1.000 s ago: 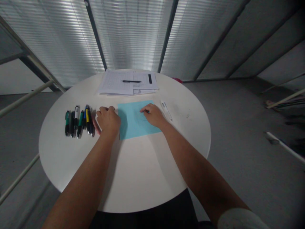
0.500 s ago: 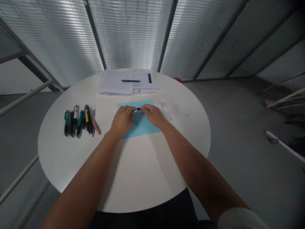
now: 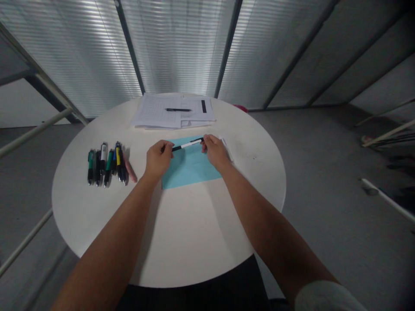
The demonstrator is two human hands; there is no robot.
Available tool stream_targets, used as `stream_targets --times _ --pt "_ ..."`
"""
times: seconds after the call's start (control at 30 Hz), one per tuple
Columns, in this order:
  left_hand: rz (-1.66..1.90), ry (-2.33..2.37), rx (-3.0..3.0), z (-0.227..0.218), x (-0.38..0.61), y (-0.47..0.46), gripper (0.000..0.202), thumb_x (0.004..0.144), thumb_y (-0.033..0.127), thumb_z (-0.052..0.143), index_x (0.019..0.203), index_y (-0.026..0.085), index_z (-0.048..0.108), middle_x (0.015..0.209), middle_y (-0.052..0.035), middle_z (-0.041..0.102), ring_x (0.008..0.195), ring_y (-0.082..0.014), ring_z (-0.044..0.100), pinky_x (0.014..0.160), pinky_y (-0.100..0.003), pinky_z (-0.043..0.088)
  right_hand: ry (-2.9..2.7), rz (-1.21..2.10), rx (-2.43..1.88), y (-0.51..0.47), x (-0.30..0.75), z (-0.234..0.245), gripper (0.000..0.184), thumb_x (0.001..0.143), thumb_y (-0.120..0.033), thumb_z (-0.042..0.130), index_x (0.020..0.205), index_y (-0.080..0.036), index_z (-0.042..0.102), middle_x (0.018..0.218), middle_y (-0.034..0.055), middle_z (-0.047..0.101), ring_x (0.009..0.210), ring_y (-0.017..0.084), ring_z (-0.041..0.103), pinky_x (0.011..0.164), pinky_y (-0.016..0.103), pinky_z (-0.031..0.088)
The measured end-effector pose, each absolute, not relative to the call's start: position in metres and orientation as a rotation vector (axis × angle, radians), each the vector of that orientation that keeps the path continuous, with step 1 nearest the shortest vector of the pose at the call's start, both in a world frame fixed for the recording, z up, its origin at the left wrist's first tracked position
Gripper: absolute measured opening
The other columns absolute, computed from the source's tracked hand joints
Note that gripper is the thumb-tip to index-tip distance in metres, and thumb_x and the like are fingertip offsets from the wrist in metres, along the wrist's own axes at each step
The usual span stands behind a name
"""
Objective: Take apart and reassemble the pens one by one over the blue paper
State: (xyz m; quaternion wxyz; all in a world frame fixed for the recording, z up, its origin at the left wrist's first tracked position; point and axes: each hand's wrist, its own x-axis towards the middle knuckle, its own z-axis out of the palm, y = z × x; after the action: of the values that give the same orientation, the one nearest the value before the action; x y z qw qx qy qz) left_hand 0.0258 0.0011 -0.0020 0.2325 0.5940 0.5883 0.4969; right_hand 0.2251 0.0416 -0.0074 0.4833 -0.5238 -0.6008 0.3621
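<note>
A white pen with black ends (image 3: 189, 144) spans the gap between my two hands, above a light blue sheet (image 3: 191, 170). My left hand (image 3: 158, 160) is closed, its fingertips pinching the black end of the pen. At the other end, my right hand (image 3: 215, 150) grips the pen by its black clip end. Beyond the right hand lies a white pen (image 3: 228, 149), partly hidden by that hand.
Several pens (image 3: 108, 166) in green, black, white and yellow lie at the left of the round white table (image 3: 194, 242), beside a pink pen (image 3: 130, 169). Farther back, a black pen (image 3: 178, 109) rests on a stack of printed papers (image 3: 157, 113).
My hands have moved apart, the left one leftward and the right one rightward. More of the pen now shows between them, its white barrel included.
</note>
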Motion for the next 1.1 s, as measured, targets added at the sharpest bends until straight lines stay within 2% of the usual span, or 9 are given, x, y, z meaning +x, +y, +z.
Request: stream_targets --times 0.1,0.33,0.47,0.77,1.1 --pt "1.49 1.513 1.448 0.0012 0.0253 0.0038 0.022 0.083 0.032 0.056 0.077 0.017 0.07 0.055 0.0005 0.057 0.054 -0.0126 0.051 0.053 -0.023 0.037 -1.372 0.912 -1.266 0.046 0.2259 -0.0098 0.045 0.097 -0.056 0.041 0.073 -0.02 0.054 0.062 -0.0031 0.054 0.052 0.009 0.051 0.053 0.021 0.038" --pt "1.61 1.157 1.052 0.0026 0.0276 0.0074 0.019 0.076 0.034 0.07 0.081 0.016 0.066 0.054 0.0046 0.051 0.041 -0.0071 0.039 0.039 -0.022 0.028 -1.356 0.939 -1.247 0.0466 0.2241 -0.0106 0.047 0.096 -0.057 0.042 0.068 -0.021 0.051 0.055 -0.0047 0.05 0.047 0.009 0.049 0.051 0.022 0.038" --pt "1.599 1.042 0.965 0.0002 0.0257 0.0095 0.021 0.072 0.032 0.076 0.081 0.017 0.065 0.056 0.004 0.052 0.042 -0.0063 0.041 0.039 -0.021 0.026 -1.401 0.888 -1.249 0.0452 0.2258 -0.0114 0.049 0.096 -0.059 0.042 0.063 -0.023 0.045 0.049 -0.0058 0.045 0.047 0.01 0.049 0.053 0.023 0.039" --pt "1.535 0.999 0.904 0.0 0.0245 0.0098 0.022 0.069 0.029 0.077 0.084 0.017 0.066 0.064 0.002 0.056 0.045 -0.0054 0.045 0.039 -0.018 0.028 -1.384 0.876 -1.252 0.0447 0.2263 -0.0102 0.052 0.095 -0.059 0.044 0.057 -0.024 0.04 0.047 -0.0051 0.042 0.045 0.011 0.048 0.052 0.025 0.038" --pt "1.53 1.004 0.876 -0.0001 0.0239 0.0117 0.023 0.066 0.029 0.078 0.081 0.017 0.065 0.068 0.0022 0.056 0.047 -0.0049 0.045 0.038 -0.018 0.026 -1.363 0.882 -1.263 0.0428 0.2251 -0.0059 0.042 0.096 -0.051 0.047 0.064 -0.023 0.046 0.049 -0.006 0.044 0.047 0.01 0.048 0.053 0.023 0.04"
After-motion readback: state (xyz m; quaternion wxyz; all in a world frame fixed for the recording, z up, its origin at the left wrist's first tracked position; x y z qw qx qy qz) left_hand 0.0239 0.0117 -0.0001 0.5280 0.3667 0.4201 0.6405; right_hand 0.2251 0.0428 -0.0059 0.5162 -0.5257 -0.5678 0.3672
